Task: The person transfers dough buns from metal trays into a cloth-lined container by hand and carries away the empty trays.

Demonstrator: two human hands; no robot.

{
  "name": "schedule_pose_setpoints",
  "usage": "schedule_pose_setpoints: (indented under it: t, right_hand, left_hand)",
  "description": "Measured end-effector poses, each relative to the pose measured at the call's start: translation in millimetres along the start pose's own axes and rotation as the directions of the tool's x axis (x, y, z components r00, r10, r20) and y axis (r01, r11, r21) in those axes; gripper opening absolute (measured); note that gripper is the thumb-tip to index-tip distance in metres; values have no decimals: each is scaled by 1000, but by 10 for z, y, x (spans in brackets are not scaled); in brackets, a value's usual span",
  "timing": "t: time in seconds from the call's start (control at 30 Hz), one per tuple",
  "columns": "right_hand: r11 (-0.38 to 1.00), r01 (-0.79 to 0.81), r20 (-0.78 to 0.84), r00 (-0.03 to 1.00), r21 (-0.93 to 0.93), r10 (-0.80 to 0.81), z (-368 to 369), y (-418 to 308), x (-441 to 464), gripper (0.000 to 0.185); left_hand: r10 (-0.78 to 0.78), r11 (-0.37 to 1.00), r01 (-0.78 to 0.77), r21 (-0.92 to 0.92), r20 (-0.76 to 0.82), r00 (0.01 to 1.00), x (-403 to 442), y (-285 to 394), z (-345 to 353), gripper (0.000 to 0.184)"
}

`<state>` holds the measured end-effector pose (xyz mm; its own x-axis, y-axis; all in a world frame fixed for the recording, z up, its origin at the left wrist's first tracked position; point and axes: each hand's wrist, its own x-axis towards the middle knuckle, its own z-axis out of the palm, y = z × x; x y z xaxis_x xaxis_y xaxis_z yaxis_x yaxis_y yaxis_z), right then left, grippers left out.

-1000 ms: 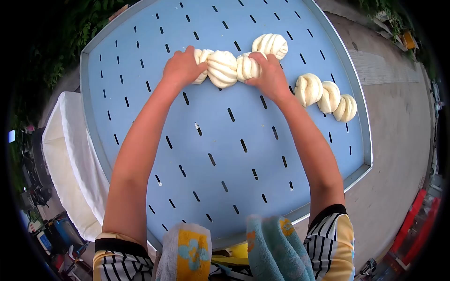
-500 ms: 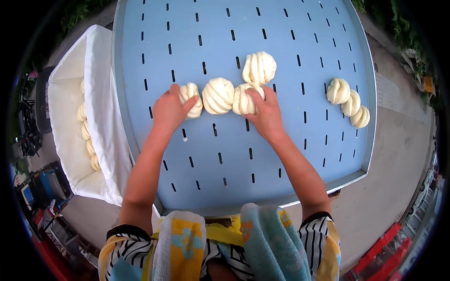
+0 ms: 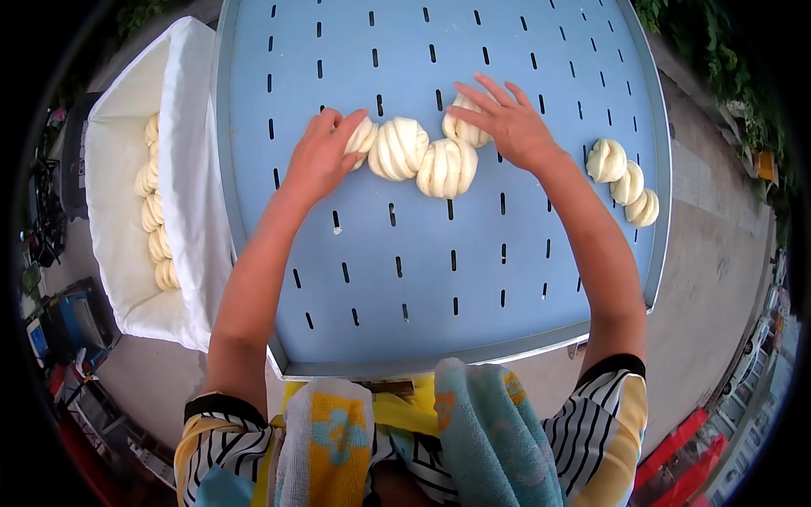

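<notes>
My left hand point(image 3: 323, 154) is closed around the leftmost twisted bun point(image 3: 361, 142), covering part of it. Touching that bun on its right is a larger pleated bun point(image 3: 399, 149), and beside it, slightly lower, another twisted bun point(image 3: 446, 169). My right hand point(image 3: 513, 127) lies over the upper right bun point(image 3: 466, 122) with its fingers stretched out and spread, hiding some of its top. All of these pale buns touch in a joined row on the blue slotted tray point(image 3: 422, 279).
Three more buns point(image 3: 627, 182) sit in a slanting row near the tray's right edge. Left of the tray is a white cloth-lined container point(image 3: 118, 270) with several buns inside. The tray has a raised metal rim point(image 3: 663, 169). A towel point(image 3: 498, 439) hangs over my chest.
My right hand has left the lower right bun and moved up onto the upper right one, its fingers spreading. The joined buns have shifted and turned slightly; my left hand stays on the leftmost bun.
</notes>
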<state>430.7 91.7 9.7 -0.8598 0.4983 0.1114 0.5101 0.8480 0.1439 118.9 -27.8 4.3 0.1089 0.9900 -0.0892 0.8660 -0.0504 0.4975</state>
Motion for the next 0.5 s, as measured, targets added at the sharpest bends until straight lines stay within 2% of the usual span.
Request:
schedule_pose_setpoints:
  t: [0.07, 0.1, 0.17, 0.23, 0.33, 0.37, 0.4, 0.43, 0.5]
  right_hand:
    - [991, 57, 33, 998, 123, -62, 286, 38, 58, 57]
    - [989, -43, 105, 994, 140, 28, 265, -5, 51, 57]
    - [959, -238, 255, 947, 151, 195, 139, -116, 38, 57]
    - [917, -362, 341, 894, 166, 291, 14, -201, -73, 63]
    - [790, -581, 476, 760, 195, 442, -9, -298, -313, 76]
    - [725, -659, 525, 697, 200, 489, 2, -328, -430, 82]
    - [593, -770, 580, 602, 237, 549, -105, -465, -450, 83]
    - [491, -816, 558, 571, 305, 602, -79, -616, -493, 85]
    - [282, -851, 508, 498, 443, 703, -17, -783, -553, 90]
  left_hand:
    - [57, 964, -30, 265, -95, 994, -58, 125, -8, 66]
    - [92, 921, -35, 389, -127, 988, -106, 215, 4, 67]
    - [402, 896, -387, 220, -29, 915, -68, 592, 31, 73]
    - [664, 733, -668, 125, 77, 744, 42, 809, 354, 66]
    - [649, 748, -635, 196, -14, 760, 175, 747, 707, 40]
    - [633, 765, -610, 205, -64, 772, 179, 754, 783, 37]
    - [613, 784, -585, 207, -111, 782, 141, 782, 830, 33]
    - [589, 805, -556, 209, -161, 792, 109, 812, 876, 30]
    - [562, 819, -511, 261, -188, 805, 123, 863, 960, 41]
